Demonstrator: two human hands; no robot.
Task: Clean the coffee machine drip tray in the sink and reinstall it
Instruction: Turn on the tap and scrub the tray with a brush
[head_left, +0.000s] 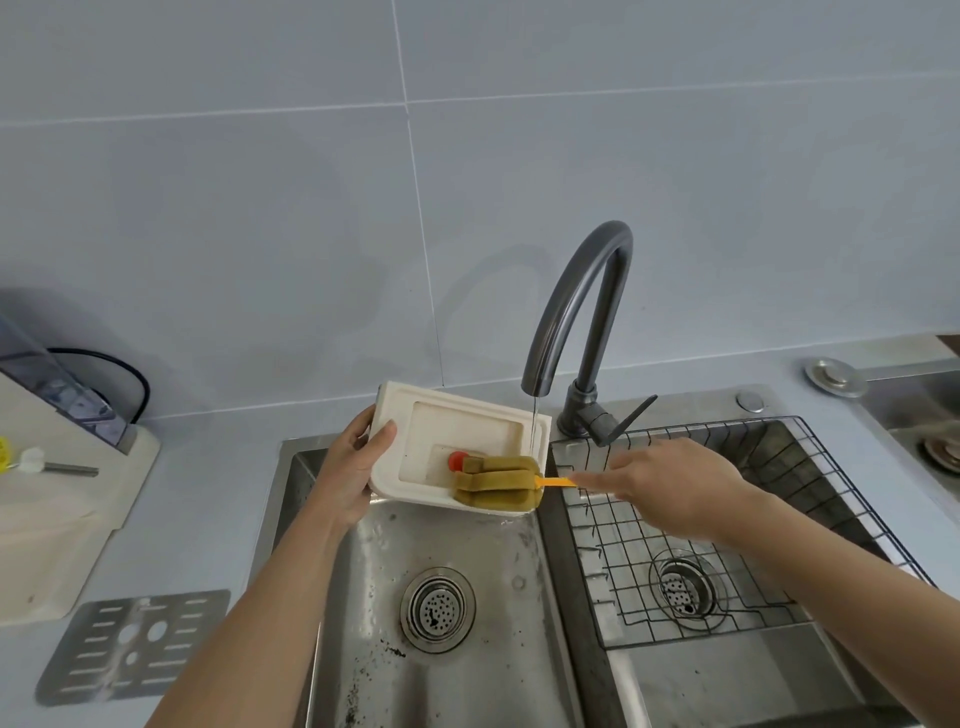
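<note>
My left hand (347, 470) grips the left edge of the cream drip tray (415, 415) and holds it tilted above the left sink basin (457, 649). A small red float (457, 459) sits in the tray's recess. My right hand (670, 486) holds the orange handle (557, 482) of a brush whose olive-green sponge head (496, 486) presses on the tray's lower right corner. A thin stream of water runs from the dark grey faucet (576, 312) onto the tray's right side.
The perforated metal grate (130, 647) lies flat on the counter at lower left. The cream coffee machine (57, 499) stands at the left edge. A black wire rack (727, 525) fills the right basin. Another sink and a metal plug (835, 378) are at far right.
</note>
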